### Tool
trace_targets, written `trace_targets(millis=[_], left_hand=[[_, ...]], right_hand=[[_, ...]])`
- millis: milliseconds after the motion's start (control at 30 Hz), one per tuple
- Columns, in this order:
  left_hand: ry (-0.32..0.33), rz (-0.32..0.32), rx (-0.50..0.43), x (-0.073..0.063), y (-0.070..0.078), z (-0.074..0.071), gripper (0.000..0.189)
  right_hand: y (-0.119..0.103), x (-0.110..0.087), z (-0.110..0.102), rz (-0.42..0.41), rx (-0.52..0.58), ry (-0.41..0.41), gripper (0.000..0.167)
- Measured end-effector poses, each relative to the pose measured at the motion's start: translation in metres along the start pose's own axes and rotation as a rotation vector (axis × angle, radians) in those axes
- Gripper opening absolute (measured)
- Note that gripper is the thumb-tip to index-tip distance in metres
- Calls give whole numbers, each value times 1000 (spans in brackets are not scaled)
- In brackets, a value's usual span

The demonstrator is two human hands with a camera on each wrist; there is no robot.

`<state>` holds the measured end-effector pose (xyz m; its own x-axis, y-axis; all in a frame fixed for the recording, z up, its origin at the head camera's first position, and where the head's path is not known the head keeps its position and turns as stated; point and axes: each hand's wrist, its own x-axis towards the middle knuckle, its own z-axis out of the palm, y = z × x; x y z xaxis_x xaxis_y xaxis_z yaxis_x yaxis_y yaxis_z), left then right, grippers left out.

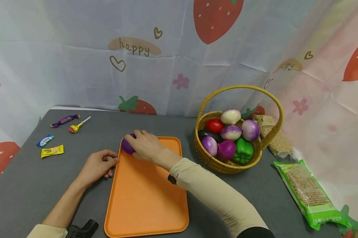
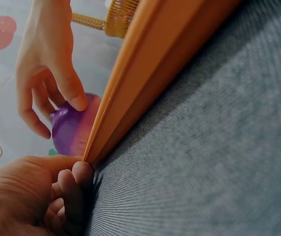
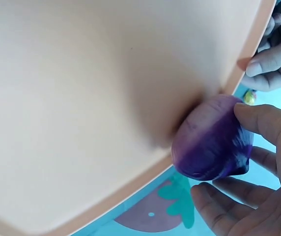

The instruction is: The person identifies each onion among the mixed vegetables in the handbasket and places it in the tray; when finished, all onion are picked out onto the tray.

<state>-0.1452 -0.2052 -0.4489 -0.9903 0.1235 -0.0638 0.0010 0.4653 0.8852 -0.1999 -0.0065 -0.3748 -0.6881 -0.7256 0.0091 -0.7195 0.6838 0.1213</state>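
Observation:
My left hand [image 1: 99, 165] pinches the left rim of the orange tray [image 1: 146, 198], with the thumb on the rim and the other fingers curled below. Over the tray's far left corner, my right hand [image 1: 146, 145] has its thumb and fingers around a shiny purple onion [image 1: 127, 145]. The onion [image 3: 211, 137] has a pale pinkish side facing the tray and a pointed tip towards the palm. In the right wrist view the thumb touches its upper side and the fingers curve along its lower side.
A yellow wicker basket [image 1: 216, 168] of toy vegetables stands right of the tray. Past it lie a bag of grain [image 1: 277, 142] and a green packet [image 1: 311, 191]. A lollipop [image 1: 75, 128] and several wrapped candies [image 1: 52, 151] lie at the left.

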Motion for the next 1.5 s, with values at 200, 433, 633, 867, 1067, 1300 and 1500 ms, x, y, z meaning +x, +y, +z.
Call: trace_targets(millis=[200,433,633,867,1067,1300,1500], left_hand=[[-14,-11,-8,-1,2,1,33],[-12,-5,-2,-2,-1,1,36],[-9,-10,-4,-2,-3,5,33],[-10,7,6,0,-2,5,32],[-14,9,19,-1,-1,-1,33],[-15,5,31,-2,2,0,33],[-10,-7,16,-1,2,0,33]], right_hand=[[2,-6,-2,4,-1,-30,58],[3,-12,-6,3,8,-14,60],[16,-33,-25,-8,15,72,51],[59,-95,-57,-97,-28,288,22],[114,-132,-75,47,-39,322,11],[188,-149,-85,387,-13,114,24],[232,-145,-85,561,61,-65,47]])
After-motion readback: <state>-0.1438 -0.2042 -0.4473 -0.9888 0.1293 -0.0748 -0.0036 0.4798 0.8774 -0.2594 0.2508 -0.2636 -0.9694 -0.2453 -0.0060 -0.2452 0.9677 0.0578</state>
